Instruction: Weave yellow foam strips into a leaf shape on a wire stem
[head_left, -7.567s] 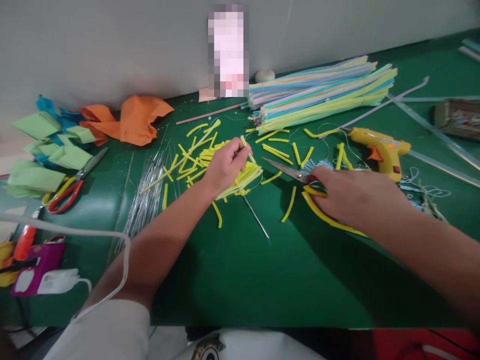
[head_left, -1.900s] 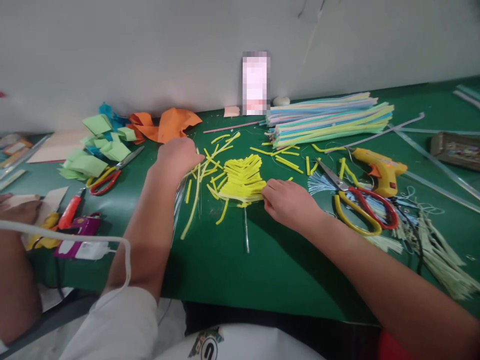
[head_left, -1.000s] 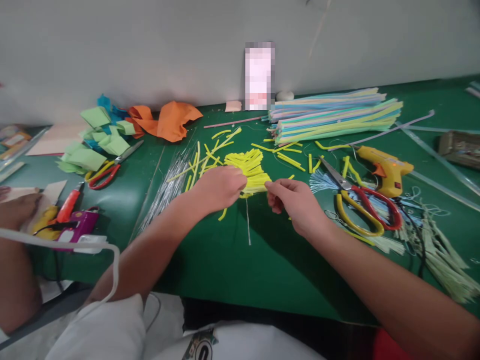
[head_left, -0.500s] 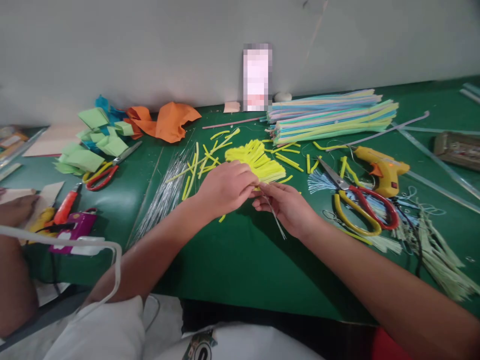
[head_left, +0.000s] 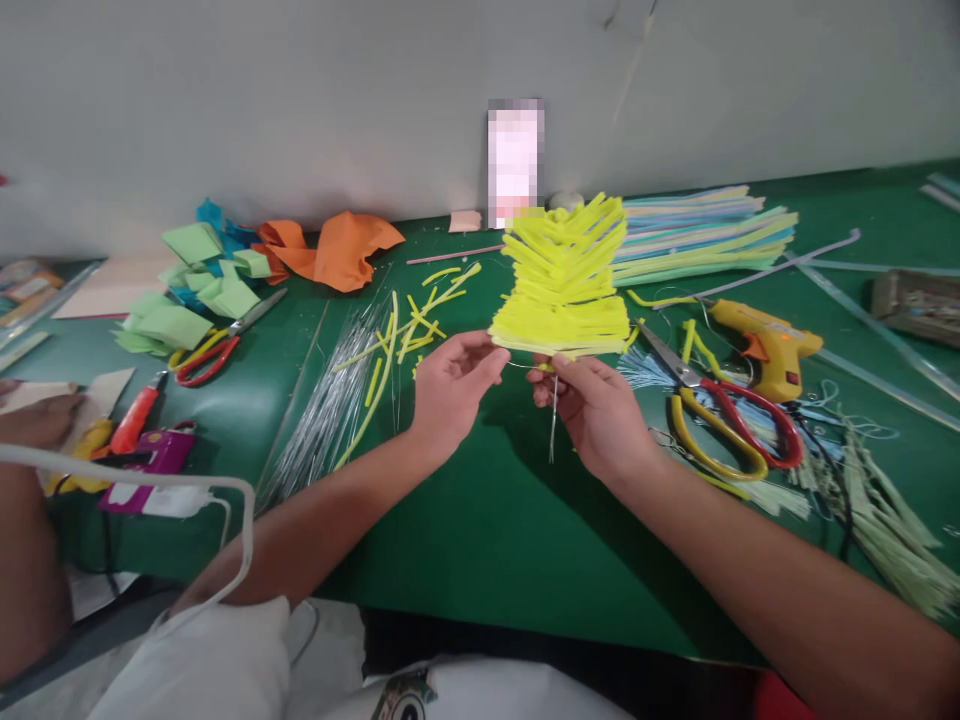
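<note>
A stack of short yellow straw pieces threaded on a thin wire [head_left: 566,275] stands upright above the green table [head_left: 480,520]. My right hand [head_left: 592,410] pinches the wire just under the stack, and the wire's free end hangs down past the fingers. My left hand [head_left: 454,385] is beside it, fingers curled, its fingertips touching the lower left edge of the stack. Loose yellow straw pieces [head_left: 409,330] lie on the table to the left of my hands.
Red and yellow scissors [head_left: 712,410] and a yellow glue gun [head_left: 765,335] lie at the right. Long pastel straws [head_left: 705,235] are piled behind. Thin silver wires [head_left: 330,400], a second pair of scissors [head_left: 217,340], green and orange paper [head_left: 225,270] lie left. Another person's arm [head_left: 30,520] is at far left.
The yellow stack has been lifted off the table and turned upright. My right hand moved up with the wire; my left hand opened slightly and stays at the stack's base.
</note>
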